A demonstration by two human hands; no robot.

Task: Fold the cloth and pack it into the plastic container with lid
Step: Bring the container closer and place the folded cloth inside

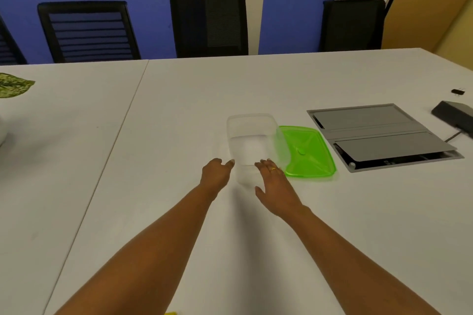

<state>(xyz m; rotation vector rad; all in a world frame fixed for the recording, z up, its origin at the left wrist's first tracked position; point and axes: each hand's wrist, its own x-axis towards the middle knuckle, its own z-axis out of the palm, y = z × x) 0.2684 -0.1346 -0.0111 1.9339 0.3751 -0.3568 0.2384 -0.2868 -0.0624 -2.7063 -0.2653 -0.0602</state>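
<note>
On a white conference table (179, 110), we see a clear plastic container (252, 120) standing open, a pale folded cloth (252, 147) seemingly inside it, though blur keeps us from being sure. Its green lid (308, 153) lies flat just beside it on the right, touching its wall. The right hand (275, 186) rests straight, relaxed fingers on the container's near rim. The left hand (216, 174), loosely curled and gripping nothing, touches the near left corner. Black chairs (208, 20) line the far side.
</note>
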